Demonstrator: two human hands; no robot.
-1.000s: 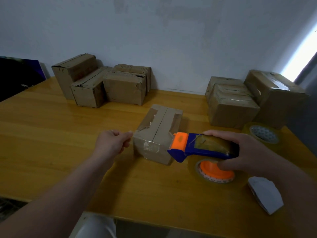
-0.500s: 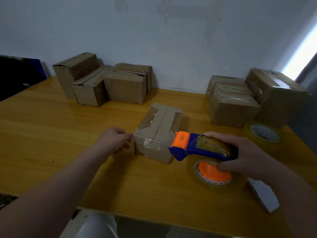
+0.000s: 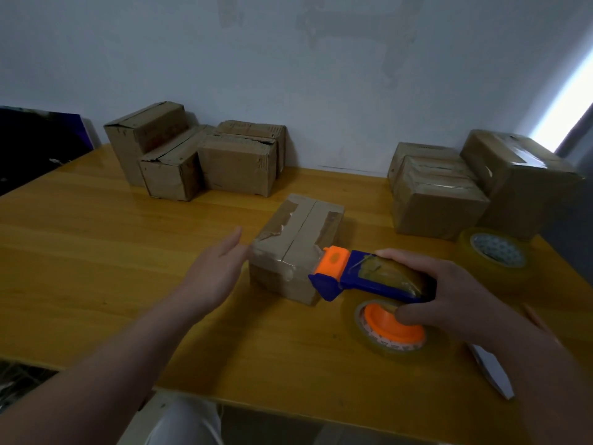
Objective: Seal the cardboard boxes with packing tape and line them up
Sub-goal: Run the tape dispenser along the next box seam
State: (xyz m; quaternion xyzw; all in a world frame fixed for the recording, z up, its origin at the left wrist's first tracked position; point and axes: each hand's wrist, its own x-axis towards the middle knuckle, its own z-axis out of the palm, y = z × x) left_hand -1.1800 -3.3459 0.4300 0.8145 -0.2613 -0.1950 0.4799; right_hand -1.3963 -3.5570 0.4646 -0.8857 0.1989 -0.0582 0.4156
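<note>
A small cardboard box (image 3: 296,239) sits mid-table with its top flaps closed and old tape scraps on it. My right hand (image 3: 449,293) grips a blue and orange tape dispenser (image 3: 369,277) loaded with a clear tape roll (image 3: 394,329). The dispenser's orange end touches the box's near right corner. My left hand (image 3: 215,271) is spread flat, fingers straight, just left of the box's near left corner. Whether it touches the box I cannot tell.
A group of several cardboard boxes (image 3: 199,159) stands at the back left against the wall. Three more boxes (image 3: 475,184) stand at the back right. A spare tape roll (image 3: 495,252) lies at the right, and a white paper (image 3: 494,374) near the wooden table (image 3: 80,252) edge.
My left hand has opened from a pinch at the box's near left corner to a flat, straight-fingered hand. The dispenser stays at the box's right corner.
</note>
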